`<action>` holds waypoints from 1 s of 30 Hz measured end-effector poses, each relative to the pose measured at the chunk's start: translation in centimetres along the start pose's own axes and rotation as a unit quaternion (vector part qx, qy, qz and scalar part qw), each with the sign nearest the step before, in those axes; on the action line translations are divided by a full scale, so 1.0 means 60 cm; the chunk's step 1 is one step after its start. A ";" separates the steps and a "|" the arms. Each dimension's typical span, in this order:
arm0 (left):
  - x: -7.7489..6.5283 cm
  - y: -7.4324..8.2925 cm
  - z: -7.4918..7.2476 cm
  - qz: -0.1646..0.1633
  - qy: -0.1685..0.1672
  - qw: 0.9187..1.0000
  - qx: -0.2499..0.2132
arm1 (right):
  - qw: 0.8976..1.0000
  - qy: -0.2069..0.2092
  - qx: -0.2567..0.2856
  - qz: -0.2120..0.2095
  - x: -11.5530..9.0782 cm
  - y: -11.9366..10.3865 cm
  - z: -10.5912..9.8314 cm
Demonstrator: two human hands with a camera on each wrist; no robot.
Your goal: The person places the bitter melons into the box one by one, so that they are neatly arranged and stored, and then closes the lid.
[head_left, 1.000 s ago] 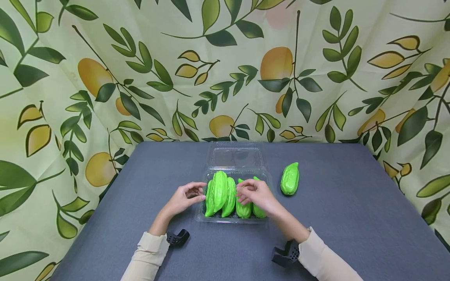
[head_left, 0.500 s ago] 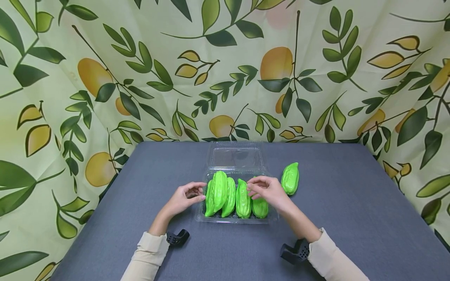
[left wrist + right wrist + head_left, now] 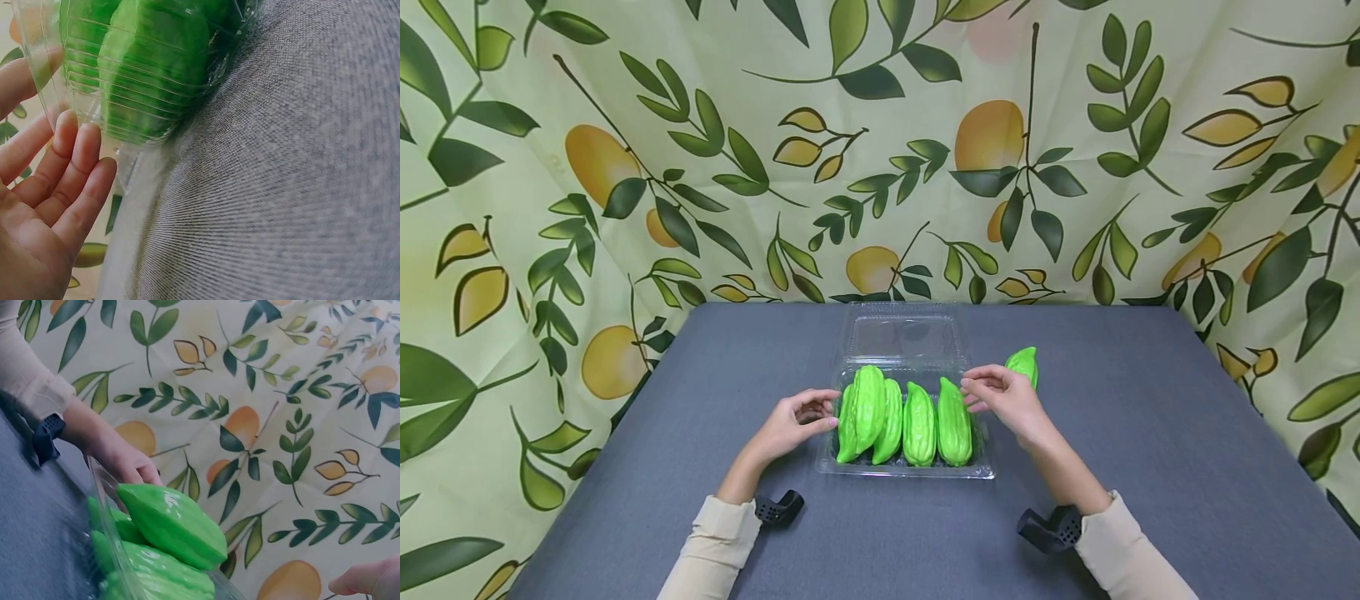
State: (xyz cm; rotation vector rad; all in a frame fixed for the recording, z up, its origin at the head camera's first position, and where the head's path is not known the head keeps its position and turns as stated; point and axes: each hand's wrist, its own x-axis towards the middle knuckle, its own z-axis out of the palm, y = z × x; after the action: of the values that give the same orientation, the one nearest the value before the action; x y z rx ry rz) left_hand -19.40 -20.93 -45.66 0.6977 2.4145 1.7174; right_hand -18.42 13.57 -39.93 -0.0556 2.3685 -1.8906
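Note:
Several glossy bright green ribbed gourd-like pieces, pointed at one end, lie in a clear plastic clamshell box (image 3: 910, 470). One such gourd (image 3: 870, 408) rests on top of others at the left; two more, including the rightmost gourd (image 3: 955, 425), lie side by side. My left hand (image 3: 790, 423) is at the box's left edge, loosely bent fingertips (image 3: 89, 137) against its clear rim. Above the right edge my right hand (image 3: 1011, 408) hangs with loosely bent fingers and holds nothing. Behind it a loose gourd (image 3: 1024, 364) lies on the table, partly hidden by the hand.
The box's clear lid (image 3: 904, 333) is folded back, flat on the grey cloth-covered table (image 3: 737, 358). A leaf-and-fruit patterned curtain (image 3: 880, 167) hangs behind and at both sides. Each wrist carries a black camera mount (image 3: 781, 507).
My right hand has moved right, from over the two right-hand gourds to the box's right edge, uncovering them and partly covering the loose gourd. My left hand stays put.

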 end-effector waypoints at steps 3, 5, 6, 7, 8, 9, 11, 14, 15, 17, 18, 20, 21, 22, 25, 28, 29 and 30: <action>0.000 0.001 0.000 -0.003 0.000 1.000 0.000 | 1.000 0.011 0.004 0.002 0.002 0.002 -0.008; -0.001 0.002 0.000 -0.006 -0.001 1.000 -0.001 | 1.000 0.015 0.002 0.002 0.003 0.003 -0.014; -0.001 0.002 0.000 -0.007 -0.002 1.000 0.000 | 1.000 0.018 0.002 0.003 0.003 0.003 -0.017; -0.001 0.002 0.000 -0.009 -0.002 1.000 -0.001 | 1.000 0.021 0.003 0.003 0.003 0.004 -0.020; -0.001 0.003 0.000 -0.010 -0.002 1.000 -0.002 | 1.000 0.025 0.002 0.003 0.004 0.004 -0.023; 0.000 0.004 0.000 -0.012 -0.002 1.000 -0.003 | 1.000 0.029 0.001 0.005 0.004 0.005 -0.026; 0.000 0.005 0.000 -0.014 -0.002 1.000 -0.004 | 0.999 0.037 0.000 0.006 0.006 0.006 -0.033; 0.000 0.005 0.000 -0.014 -0.002 1.000 -0.005 | 0.999 0.051 0.003 0.010 0.009 0.009 -0.042; 0.000 0.006 0.000 -0.015 -0.003 1.000 -0.005 | 0.998 0.054 0.005 0.011 0.010 0.011 -0.045; 0.001 0.005 0.000 -0.017 -0.004 1.000 -0.003 | 0.998 0.059 0.010 0.011 0.012 0.013 -0.050; 0.001 0.005 0.000 -0.017 -0.005 1.000 -0.003 | 0.998 0.061 0.013 0.011 0.013 0.014 -0.053; 0.001 0.006 0.000 -0.020 -0.004 1.000 -0.002 | 0.998 0.066 0.017 0.010 0.013 0.016 -0.059; 0.001 0.006 0.000 -0.020 -0.004 1.000 -0.001 | 0.997 0.068 0.017 0.009 0.014 0.018 -0.062; 0.001 0.005 0.000 -0.017 -0.004 1.000 0.001 | 0.997 0.072 0.017 0.008 0.014 0.019 -0.065; 0.001 0.005 -0.001 -0.013 -0.003 1.000 0.003 | 0.996 0.088 0.010 0.005 0.016 0.024 -0.076; 0.000 0.004 -0.002 -0.012 -0.002 1.000 0.005 | 0.994 0.110 -0.004 0.009 0.015 0.028 -0.087; 0.000 0.004 -0.002 -0.013 -0.003 1.000 0.004 | 0.993 0.117 -0.007 0.011 0.015 0.029 -0.091; 0.000 0.003 -0.002 -0.013 -0.003 1.000 0.005 | 0.992 0.123 -0.010 0.013 0.015 0.030 -0.094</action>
State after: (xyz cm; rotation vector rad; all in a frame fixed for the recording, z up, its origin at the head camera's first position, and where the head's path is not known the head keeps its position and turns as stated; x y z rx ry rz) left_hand -19.37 -20.95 -45.44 0.6693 2.4186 1.6930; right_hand -19.83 19.36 -40.50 0.2198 2.5275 -1.9638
